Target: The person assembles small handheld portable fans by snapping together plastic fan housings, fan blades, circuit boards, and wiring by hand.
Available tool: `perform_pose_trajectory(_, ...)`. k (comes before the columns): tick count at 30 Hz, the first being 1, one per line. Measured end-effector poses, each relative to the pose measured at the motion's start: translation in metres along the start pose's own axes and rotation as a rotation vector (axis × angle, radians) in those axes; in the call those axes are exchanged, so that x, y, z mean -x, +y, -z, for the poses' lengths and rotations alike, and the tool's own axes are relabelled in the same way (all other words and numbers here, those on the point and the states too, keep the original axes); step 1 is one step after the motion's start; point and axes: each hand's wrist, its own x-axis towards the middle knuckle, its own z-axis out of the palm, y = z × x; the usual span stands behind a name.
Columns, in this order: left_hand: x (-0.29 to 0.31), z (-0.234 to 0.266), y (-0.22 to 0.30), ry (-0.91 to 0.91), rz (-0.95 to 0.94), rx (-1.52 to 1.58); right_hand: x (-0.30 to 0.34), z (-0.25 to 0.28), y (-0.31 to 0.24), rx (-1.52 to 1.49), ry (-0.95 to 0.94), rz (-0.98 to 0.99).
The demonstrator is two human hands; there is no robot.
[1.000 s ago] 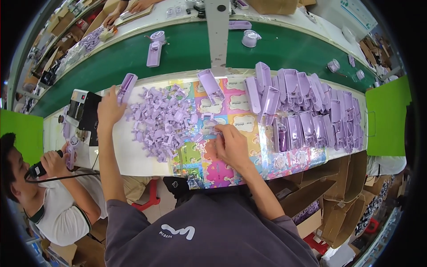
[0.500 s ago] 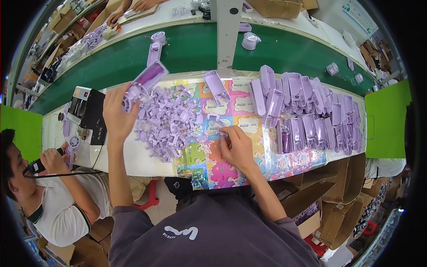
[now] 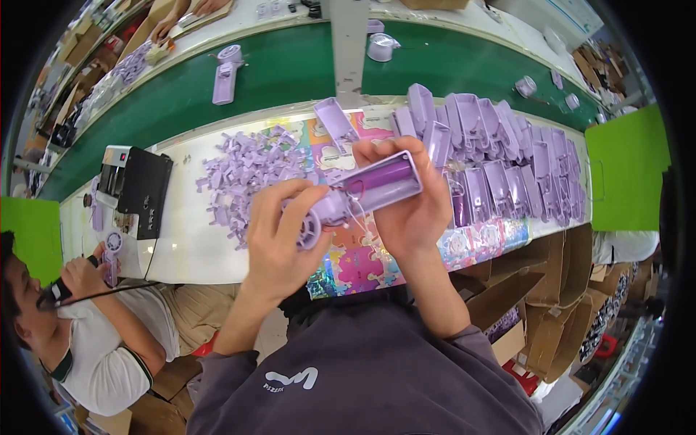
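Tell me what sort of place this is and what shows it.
Probably a factory assembly line: there is a long green belt, likely a conveyor, a heap of small purple parts and rows of similar purple shells.

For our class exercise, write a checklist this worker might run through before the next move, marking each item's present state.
1. Left hand holding the lilac housing by its round end: ok.
2. Right hand at the other end: ok; firmness of grip: cannot tell.
3. Purple cylinder inside the housing: ok.
4. Thin wires tucked in: not ok, some hang out.
5. Wire joints sound: cannot tell, too small.
6. Housing covered: not ok, open side shows.
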Motion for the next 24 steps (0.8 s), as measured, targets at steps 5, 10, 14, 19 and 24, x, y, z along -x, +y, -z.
perform_pose_trajectory(5,0.005,-0.016,0.008,0.014,0.082,0.319,0.001,-0.009,-0.026,-0.243,0.135,-0.031)
perform_pose_trajectory(10,0.012,-0.029,0.015,0.062,0.139,0.576,0.008,-0.012,-0.034,-0.107,0.09,0.083)
perform_pose_trajectory(14,0.019,-0.033,0.03,0.091,0.275,0.645,0.0,-0.006,-0.037,-0.179,0.039,0.046)
perform_pose_trajectory(19,0.014,-0.023,0.047,0.092,0.283,0.615,0.0,-0.005,-0.041,-0.336,0.01,0.013)
perform_pose_trajectory(24,0.001,-0.008,0.07,0.103,0.213,0.523,0.002,-0.007,-0.049,-0.467,-0.122,-0.003)
